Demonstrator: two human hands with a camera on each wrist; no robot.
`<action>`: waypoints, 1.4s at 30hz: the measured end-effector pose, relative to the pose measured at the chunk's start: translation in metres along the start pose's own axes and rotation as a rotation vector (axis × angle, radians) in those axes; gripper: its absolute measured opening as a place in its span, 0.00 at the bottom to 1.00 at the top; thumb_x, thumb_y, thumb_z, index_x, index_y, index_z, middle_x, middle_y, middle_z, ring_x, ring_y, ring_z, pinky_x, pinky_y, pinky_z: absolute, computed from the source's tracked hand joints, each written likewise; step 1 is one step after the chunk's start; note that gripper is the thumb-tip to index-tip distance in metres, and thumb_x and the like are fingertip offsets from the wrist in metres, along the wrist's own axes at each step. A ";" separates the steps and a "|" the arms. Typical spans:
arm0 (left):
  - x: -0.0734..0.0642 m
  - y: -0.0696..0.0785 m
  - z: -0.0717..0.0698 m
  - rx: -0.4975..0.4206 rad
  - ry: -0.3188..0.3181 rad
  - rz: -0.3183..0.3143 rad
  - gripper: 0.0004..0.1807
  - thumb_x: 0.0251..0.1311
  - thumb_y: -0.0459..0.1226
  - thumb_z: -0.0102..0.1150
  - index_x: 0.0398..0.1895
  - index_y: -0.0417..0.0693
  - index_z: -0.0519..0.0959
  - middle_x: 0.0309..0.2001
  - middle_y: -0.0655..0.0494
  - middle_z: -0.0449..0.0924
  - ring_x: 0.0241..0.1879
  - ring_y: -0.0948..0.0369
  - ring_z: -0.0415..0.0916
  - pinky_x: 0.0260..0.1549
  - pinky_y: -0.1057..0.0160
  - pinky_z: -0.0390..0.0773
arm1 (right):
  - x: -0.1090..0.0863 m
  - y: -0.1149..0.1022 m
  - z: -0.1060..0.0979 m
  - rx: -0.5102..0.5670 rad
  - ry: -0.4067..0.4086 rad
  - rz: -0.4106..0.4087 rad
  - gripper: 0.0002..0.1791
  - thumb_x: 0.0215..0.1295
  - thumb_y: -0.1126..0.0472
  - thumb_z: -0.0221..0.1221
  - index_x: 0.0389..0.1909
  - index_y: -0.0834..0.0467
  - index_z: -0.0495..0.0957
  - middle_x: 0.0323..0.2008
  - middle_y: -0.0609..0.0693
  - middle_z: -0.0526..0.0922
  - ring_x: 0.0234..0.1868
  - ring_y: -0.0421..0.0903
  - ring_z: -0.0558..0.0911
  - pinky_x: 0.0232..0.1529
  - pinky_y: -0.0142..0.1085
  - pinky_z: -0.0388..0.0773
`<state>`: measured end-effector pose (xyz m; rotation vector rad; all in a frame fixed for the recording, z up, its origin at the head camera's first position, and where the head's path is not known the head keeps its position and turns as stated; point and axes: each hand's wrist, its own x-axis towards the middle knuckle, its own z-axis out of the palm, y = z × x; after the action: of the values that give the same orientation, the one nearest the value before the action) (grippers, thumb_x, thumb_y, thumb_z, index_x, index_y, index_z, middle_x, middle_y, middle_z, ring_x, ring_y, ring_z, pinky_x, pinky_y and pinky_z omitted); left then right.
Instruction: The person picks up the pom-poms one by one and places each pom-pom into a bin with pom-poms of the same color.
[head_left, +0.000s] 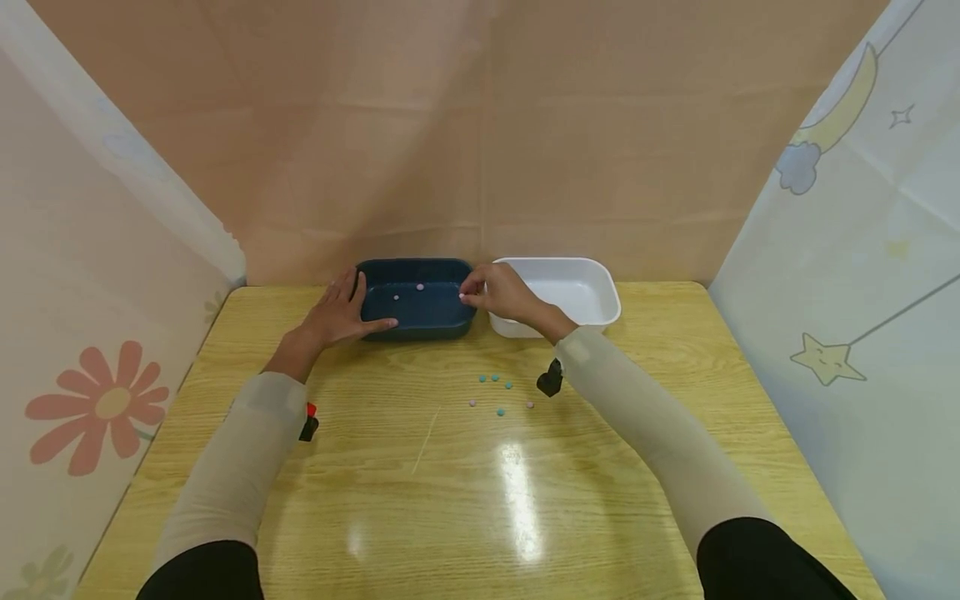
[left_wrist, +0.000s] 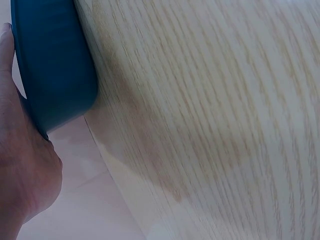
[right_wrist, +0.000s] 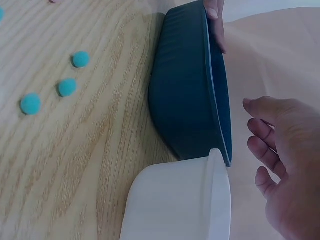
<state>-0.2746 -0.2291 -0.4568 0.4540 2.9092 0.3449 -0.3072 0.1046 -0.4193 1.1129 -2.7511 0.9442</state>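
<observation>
My left hand (head_left: pixel 333 315) rests on the left end of a dark blue tray (head_left: pixel 423 333), its thumb lying straight along the front rim and its fingers extended at the left side. Two small pink balls (head_left: pixel 420 287) lie inside that tray. Over its right end, my right hand (head_left: pixel 510 292) pinches another small pink ball (head_left: pixel 462 297) between thumb and forefinger. In the right wrist view the fingers of my right hand (right_wrist: pixel 285 145) are bent beside the tray's rim, and the ball is hidden there.
A white tray (head_left: pixel 555 327) stands close to the blue one's right side, under my right wrist. On the wooden table (head_left: pixel 420 517), in front of the trays, lie several turquoise balls (head_left: pixel 495 378) and two pink balls (head_left: pixel 530 405). A tan backdrop (head_left: pixel 480 150) rises behind.
</observation>
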 end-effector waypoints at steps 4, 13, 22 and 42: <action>0.000 -0.001 0.002 0.000 -0.004 0.003 0.66 0.54 0.76 0.41 0.77 0.39 0.30 0.77 0.41 0.19 0.76 0.43 0.22 0.72 0.41 0.30 | 0.003 0.003 0.002 -0.004 0.008 0.018 0.10 0.64 0.56 0.65 0.39 0.58 0.87 0.35 0.45 0.85 0.35 0.41 0.81 0.36 0.36 0.79; 0.001 -0.001 0.004 0.009 -0.003 -0.001 0.65 0.55 0.76 0.40 0.77 0.40 0.30 0.77 0.42 0.18 0.76 0.44 0.21 0.72 0.42 0.31 | 0.013 0.010 0.005 -0.043 0.032 0.062 0.11 0.64 0.54 0.65 0.40 0.57 0.87 0.36 0.47 0.87 0.37 0.42 0.83 0.41 0.36 0.79; 0.002 -0.003 0.003 0.027 -0.006 -0.004 0.65 0.55 0.77 0.39 0.77 0.39 0.29 0.77 0.41 0.18 0.76 0.43 0.22 0.72 0.41 0.30 | 0.023 0.014 0.005 -0.053 0.056 0.091 0.07 0.62 0.60 0.66 0.38 0.57 0.88 0.34 0.48 0.87 0.36 0.43 0.82 0.40 0.38 0.79; -0.001 0.003 -0.002 0.029 0.002 -0.002 0.64 0.56 0.75 0.40 0.77 0.40 0.31 0.77 0.41 0.20 0.76 0.43 0.24 0.72 0.42 0.32 | 0.031 0.021 0.004 -0.061 0.050 0.157 0.10 0.66 0.55 0.63 0.40 0.57 0.87 0.37 0.49 0.85 0.37 0.44 0.81 0.41 0.38 0.79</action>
<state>-0.2739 -0.2271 -0.4537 0.4550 2.9196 0.3039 -0.3425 0.0945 -0.4262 0.8632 -2.8389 0.8827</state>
